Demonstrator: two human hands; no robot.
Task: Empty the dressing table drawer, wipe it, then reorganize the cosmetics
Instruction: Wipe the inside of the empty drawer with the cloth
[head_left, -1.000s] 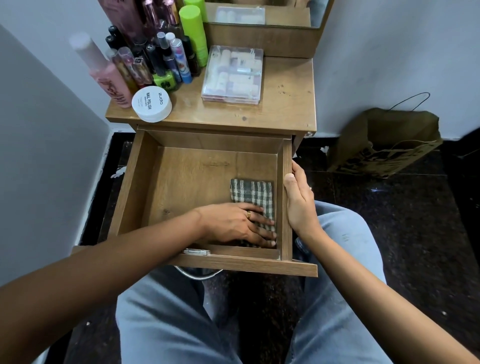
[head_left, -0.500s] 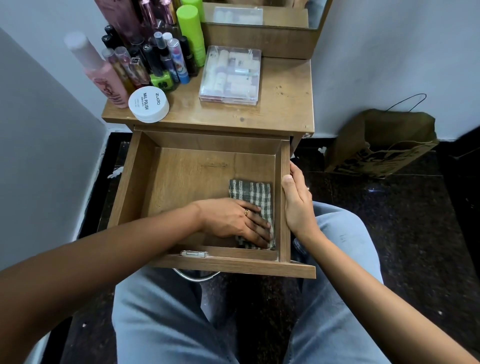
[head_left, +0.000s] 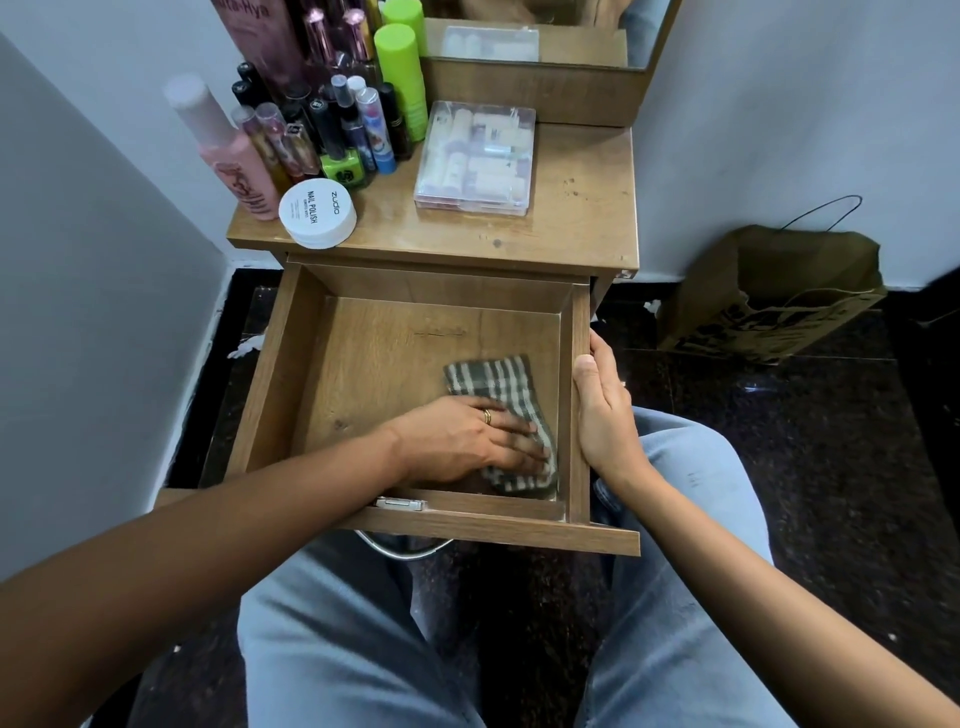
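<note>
The wooden drawer (head_left: 270, 374) is pulled out over my lap and holds only a green-and-white checked cloth (head_left: 488, 376). My left hand (head_left: 467, 439) lies flat on that cloth, pressing it to the drawer floor at the front right corner. My right hand (head_left: 602, 410) grips the drawer's right side wall from outside. On the dressing table top (head_left: 582, 208) stand several cosmetic bottles (head_left: 332, 130), a white nail polish remover jar (head_left: 318, 213) and a clear plastic box of small items (head_left: 475, 158).
A mirror (head_left: 530, 36) rises behind the table top. A grey wall closes in on the left. A brown paper bag (head_left: 769, 296) leans on the wall at the right, on dark floor. My jeans-clad legs are under the drawer.
My left hand has slid the cloth slightly along the drawer floor near the front right corner, and the cloth's far end now bends leftwards. The right hand stays on the side wall.
</note>
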